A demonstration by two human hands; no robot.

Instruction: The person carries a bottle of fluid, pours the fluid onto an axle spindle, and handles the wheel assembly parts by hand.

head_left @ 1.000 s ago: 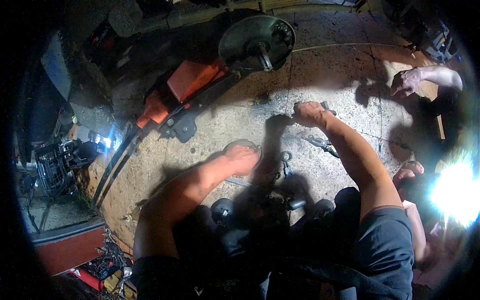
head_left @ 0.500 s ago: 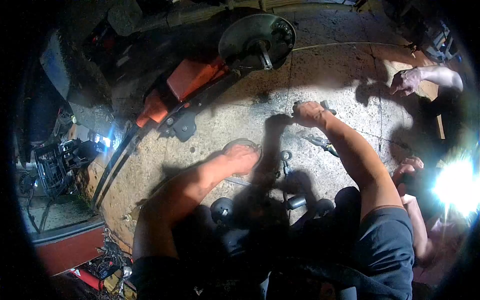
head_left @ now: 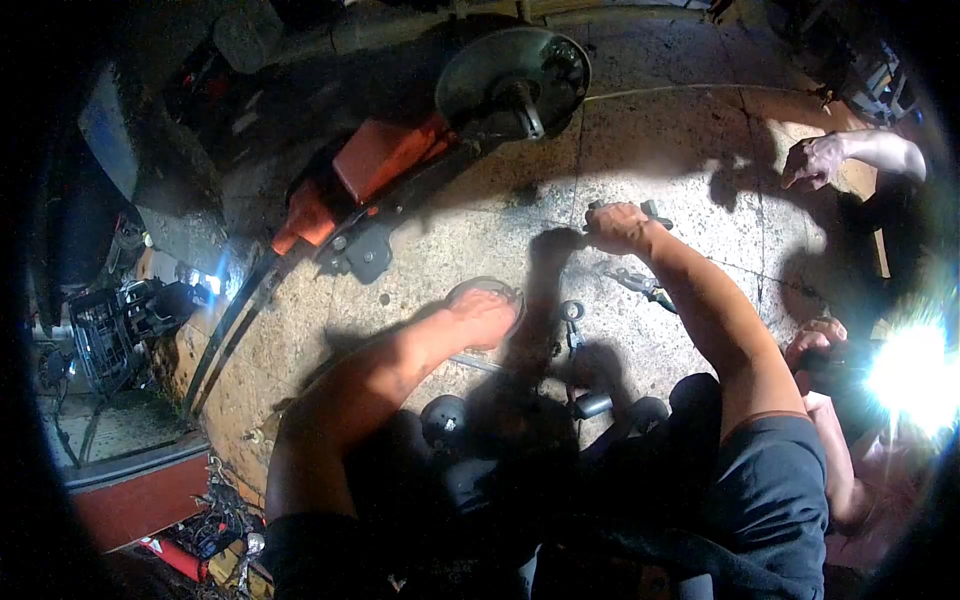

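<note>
My left hand (head_left: 482, 318) is closed over a round, flat metal disc (head_left: 515, 297) lying on the stained floor. The palm hides most of that disc. Further out, my right hand (head_left: 618, 226) wraps round a dark tool (head_left: 656, 213) whose ends stick out on both sides of the fist; its exact kind is not visible. Just below this hand lie pliers (head_left: 640, 284) with dark and yellow handles. Between my arms rests a tool with a ring-shaped end (head_left: 572, 312). A dark cylinder (head_left: 593, 404) is close to my body.
A large metal drum with a shaft (head_left: 515, 85) and an orange-red part (head_left: 385, 160) stand at the back left, beside a dark plate (head_left: 368, 255). Another person's hand (head_left: 815, 162) is at right. A second hand (head_left: 820, 335) is near a glaring lamp (head_left: 912, 375).
Both of my hands stay in nearly the same place, with the same holds. The view has barely shifted.
</note>
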